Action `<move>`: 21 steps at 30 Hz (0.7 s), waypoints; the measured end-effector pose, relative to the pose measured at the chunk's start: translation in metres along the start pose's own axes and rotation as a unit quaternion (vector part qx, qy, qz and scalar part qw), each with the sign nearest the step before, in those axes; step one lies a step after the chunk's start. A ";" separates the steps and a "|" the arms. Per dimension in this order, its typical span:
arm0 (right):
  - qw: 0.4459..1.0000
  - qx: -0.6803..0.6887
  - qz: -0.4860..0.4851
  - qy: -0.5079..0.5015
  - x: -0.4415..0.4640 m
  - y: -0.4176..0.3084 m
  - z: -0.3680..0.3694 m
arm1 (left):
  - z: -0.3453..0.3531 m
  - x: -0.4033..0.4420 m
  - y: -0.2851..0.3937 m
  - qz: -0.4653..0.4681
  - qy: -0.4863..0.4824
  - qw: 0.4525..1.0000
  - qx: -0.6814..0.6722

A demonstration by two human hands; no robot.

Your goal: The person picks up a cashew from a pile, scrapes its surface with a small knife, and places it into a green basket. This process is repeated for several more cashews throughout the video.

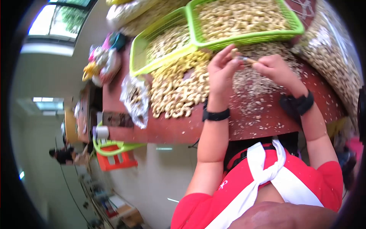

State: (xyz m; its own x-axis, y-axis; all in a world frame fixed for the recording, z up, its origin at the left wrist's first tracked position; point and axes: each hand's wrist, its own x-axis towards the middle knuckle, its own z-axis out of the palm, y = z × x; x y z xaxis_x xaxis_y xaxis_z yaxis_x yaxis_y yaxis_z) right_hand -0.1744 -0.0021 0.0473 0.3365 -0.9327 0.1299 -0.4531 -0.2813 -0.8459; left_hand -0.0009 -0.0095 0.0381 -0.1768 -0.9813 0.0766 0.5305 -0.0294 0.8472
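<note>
My left hand (pixel 223 68) is closed in a pinch around a cashew nut (pixel 234 52), held up over the table. My right hand (pixel 275 68) grips a small knife (pixel 249 60) with a light handle, its blade end reaching to the nut. Beneath and between my hands lies a spread of pale skin scraps (pixel 253 82). Left of my left hand, peeled cashews (pixel 179 95) are heaped on the red-brown table (pixel 167 129), with yellower pieces (pixel 187 63) behind them.
Two joined green baskets (pixel 192 45) of cashews stand at the back. A big clear bag (pixel 329 49) of cashews leans at the right. At the left are a crumpled plastic bag (pixel 136 97), a bundle of bags (pixel 103 63) and an orange stool (pixel 116 160). A person (pixel 63 154) is farther off.
</note>
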 end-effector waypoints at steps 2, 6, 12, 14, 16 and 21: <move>0.999 0.042 0.025 -0.003 0.000 0.004 0.003 | 0.002 -0.002 0.002 -0.007 -0.004 0.999 -0.032; 0.994 0.083 0.059 -0.043 -0.002 -0.001 -0.005 | 0.004 -0.002 0.000 -0.023 -0.014 0.999 -0.047; 0.974 0.201 0.075 -0.078 -0.002 -0.002 -0.003 | 0.005 -0.003 0.000 -0.031 -0.008 0.992 -0.124; 0.968 0.223 0.068 -0.090 -0.002 -0.001 -0.005 | 0.003 -0.002 -0.001 -0.036 -0.012 0.991 -0.128; 0.962 0.244 0.062 -0.107 -0.002 0.000 -0.006 | 0.000 -0.003 -0.003 -0.025 -0.021 0.991 -0.128; 0.957 0.252 0.061 -0.127 -0.001 0.000 -0.005 | -0.002 -0.002 -0.004 -0.012 -0.040 0.989 -0.141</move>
State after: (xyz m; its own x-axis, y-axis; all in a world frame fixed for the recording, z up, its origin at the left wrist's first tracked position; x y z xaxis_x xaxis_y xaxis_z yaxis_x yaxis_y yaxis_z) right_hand -0.1787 -0.0020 0.0493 0.5253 -0.8487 -0.0612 -0.0669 0.0306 -0.9973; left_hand -0.0009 -0.0080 0.0331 -0.2522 -0.9615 0.1092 0.7332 -0.1163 0.6700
